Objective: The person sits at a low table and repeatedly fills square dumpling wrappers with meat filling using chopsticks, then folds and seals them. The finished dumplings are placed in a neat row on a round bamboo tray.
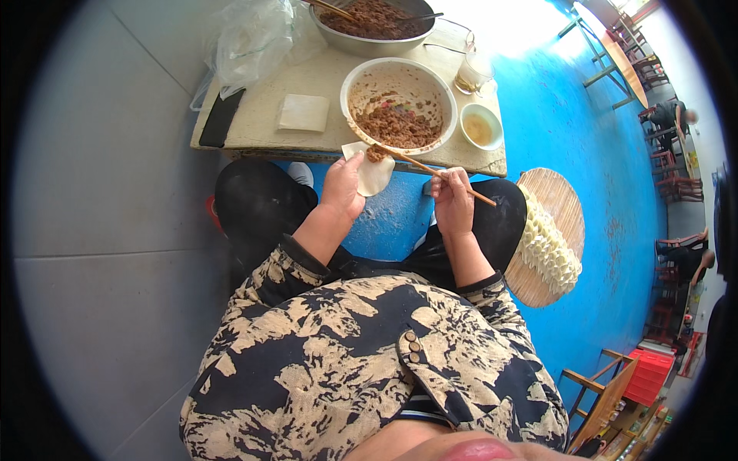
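My left hand (pixel 341 187) holds a thin dough wrapper (pixel 376 177) just in front of the table edge. A small clump of minced filling (pixel 376 153) sits on the wrapper's far part. In my right hand (pixel 454 199) is a wooden chopstick (pixel 424 167), slanting leftward so that its far end reaches the clump. Directly beyond, a white bowl (pixel 346 92) holds more minced filling (pixel 398 128), with smears up its inner wall. Left of this bowl lies a square stack of wrappers (pixel 303 113).
The low table (pixel 259 132) also bears a metal basin (pixel 369 46) of filling, plastic bags (pixel 253 46), a black flat object (pixel 223 118), a glass mug (pixel 474 75) and a small bowl (pixel 482 128). Right of my knee, a round wooden board (pixel 556 196) carries rows of folded dumplings (pixel 548 242). Two people sit far right.
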Available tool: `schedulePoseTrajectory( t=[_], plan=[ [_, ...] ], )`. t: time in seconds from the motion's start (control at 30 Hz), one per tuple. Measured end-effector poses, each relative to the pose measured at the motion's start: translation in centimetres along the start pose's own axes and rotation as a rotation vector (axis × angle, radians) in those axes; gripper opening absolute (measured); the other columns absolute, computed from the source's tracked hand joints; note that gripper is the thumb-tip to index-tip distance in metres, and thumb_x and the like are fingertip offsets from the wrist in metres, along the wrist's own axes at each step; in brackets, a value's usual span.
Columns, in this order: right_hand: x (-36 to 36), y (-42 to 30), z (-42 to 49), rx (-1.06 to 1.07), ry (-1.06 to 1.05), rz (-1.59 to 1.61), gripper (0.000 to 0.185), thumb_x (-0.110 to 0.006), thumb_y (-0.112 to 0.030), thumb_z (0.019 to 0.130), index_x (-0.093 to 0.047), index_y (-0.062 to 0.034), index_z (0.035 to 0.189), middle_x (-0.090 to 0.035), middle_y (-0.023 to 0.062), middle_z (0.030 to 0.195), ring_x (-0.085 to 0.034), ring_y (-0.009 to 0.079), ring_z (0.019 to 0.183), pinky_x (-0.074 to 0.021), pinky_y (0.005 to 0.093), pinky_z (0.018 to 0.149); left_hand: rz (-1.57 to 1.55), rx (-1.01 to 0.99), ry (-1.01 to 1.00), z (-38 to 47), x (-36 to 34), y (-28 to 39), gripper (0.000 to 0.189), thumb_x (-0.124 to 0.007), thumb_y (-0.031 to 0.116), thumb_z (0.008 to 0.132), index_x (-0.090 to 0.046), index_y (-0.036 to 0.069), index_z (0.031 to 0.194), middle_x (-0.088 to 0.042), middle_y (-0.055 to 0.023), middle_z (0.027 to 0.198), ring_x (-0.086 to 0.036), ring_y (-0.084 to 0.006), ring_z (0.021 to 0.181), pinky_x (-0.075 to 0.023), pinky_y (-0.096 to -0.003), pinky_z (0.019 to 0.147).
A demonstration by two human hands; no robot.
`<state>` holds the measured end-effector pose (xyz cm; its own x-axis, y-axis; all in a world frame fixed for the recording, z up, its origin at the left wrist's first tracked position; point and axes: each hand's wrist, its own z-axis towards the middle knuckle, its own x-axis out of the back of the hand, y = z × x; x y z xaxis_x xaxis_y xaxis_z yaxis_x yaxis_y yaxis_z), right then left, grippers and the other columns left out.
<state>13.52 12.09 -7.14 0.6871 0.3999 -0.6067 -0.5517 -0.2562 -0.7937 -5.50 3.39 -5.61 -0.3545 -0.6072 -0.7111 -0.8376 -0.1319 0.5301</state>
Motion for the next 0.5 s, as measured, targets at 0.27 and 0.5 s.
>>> schedulePoseTrajectory(
  t=[0.27,0.5],
  plan=[
    [-0.9,-2.4,0.0,0.046,-0.052,-0.2,0.017,-0.051,-0.019,0.097,-0.055,-0.0037,0.092,-0.06,0.0088,0.082,-0.055,0.014,0.069,-0.046,0.0255,0.062,-0.004,-0.07,0.061,-0.5,0.6,0.4,0.026,-0.048,0.011,0.097,-0.053,-0.005,0.118,-0.061,-0.0146,0.115,-0.064,-0.0252,0.1,-0.0531,-0.0376,0.086],
    [-1.8,-4.0,2.5,0.095,0.028,-0.417,0.019,-0.049,-0.018,0.099,-0.054,-0.0033,0.089,-0.06,0.0077,0.078,-0.055,0.011,0.065,-0.0458,0.0228,0.06,-0.001,-0.017,0.008,-0.5,0.0,0.2,0.028,-0.047,0.01,0.098,-0.05,-0.004,0.122,-0.06,-0.0151,0.116,-0.063,-0.0261,0.103,-0.053,-0.0398,0.089]
  ],
)
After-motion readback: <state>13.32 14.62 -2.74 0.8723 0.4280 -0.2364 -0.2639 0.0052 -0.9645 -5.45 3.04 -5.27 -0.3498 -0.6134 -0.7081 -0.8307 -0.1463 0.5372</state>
